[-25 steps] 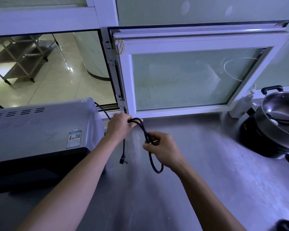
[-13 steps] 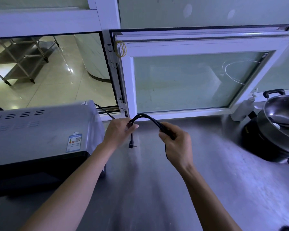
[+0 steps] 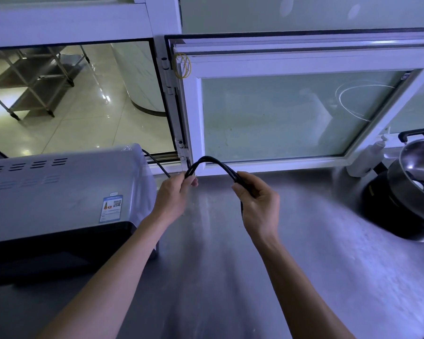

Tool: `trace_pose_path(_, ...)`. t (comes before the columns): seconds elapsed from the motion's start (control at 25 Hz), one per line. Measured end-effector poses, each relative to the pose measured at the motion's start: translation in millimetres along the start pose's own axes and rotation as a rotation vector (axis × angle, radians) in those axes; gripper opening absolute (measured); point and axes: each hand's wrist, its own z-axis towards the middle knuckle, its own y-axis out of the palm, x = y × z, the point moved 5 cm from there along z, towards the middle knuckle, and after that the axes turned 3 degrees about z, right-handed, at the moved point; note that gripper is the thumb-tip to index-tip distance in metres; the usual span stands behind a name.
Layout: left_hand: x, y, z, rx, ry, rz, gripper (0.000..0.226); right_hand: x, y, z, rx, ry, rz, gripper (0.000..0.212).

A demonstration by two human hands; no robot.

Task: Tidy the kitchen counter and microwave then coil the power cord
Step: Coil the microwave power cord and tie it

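Black power cord (image 3: pixel 212 162) arched between the two hands above the steel desk (image 3: pixel 304 253), just in front of the white window frame (image 3: pixel 267 165). A second before, the left hand (image 3: pixel 174 196) held one bend while a loose loop hung below the right hand (image 3: pixel 258 204) and the plug dangled under the left. By this moment the slack had been gathered: several strands lay together in one bundled arch, the right hand had moved apart from the left to stretch it, and neither the hanging loop nor the plug could be seen any more. I judge that the coiling was well along, with the loops being evened out before a final tuck or tie.

Each hand's grip was closed on the cord, the left pinching the bundle at its near end, the right with fingers curled round the other end. One strand ran from the left hand back behind the grey microwave (image 3: pixel 59 192), which stood at the left of the desk.

How many turns the bundle held could not be counted, since the strands merged in the dim light. Where the plug sat was hidden, probably inside a fist. A short piece of cord showed below the right palm. At the right edge a steel wok (image 3: pixel 421 165) on a dark cooker and a white bottle (image 3: pixel 362 160) were cut off.
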Motion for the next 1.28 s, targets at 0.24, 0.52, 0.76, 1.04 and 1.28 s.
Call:
trace_pose_path(0.24, 11.4, -9.0, 6.8, -0.027, -0.029, -0.123, 0.030, 19.9, 33.7, 19.0, -0.094, 0.040, -0.177, 0.015)
trace_pose_path(0.52, 21.8, -20.8, 21.4, -0.043, -0.060, -0.251, 0.037, 26.5, 75.9, 34.5, -0.165, -0.078, -0.369, 0.018)
trace_pose_path(0.76, 7.8, -12.4, 23.6, -0.035, -0.107, -0.298, 0.024, 40.3, 95.9, 38.0, -0.197, 0.009, -0.323, 0.016)
trace_pose_path(1.04, 10.0, -5.5, 31.8, -0.074, -0.141, -0.296, 0.027, 53.2, 111.4, 36.3, -0.176, 0.133, -0.179, 0.016)
trace_pose_path(1.28, 15.1, 3.8, 35.6, -0.136, -0.150, -0.340, 0.025, 54.5, 115.2, 38.9, -0.159, 0.117, -0.158, 0.029)
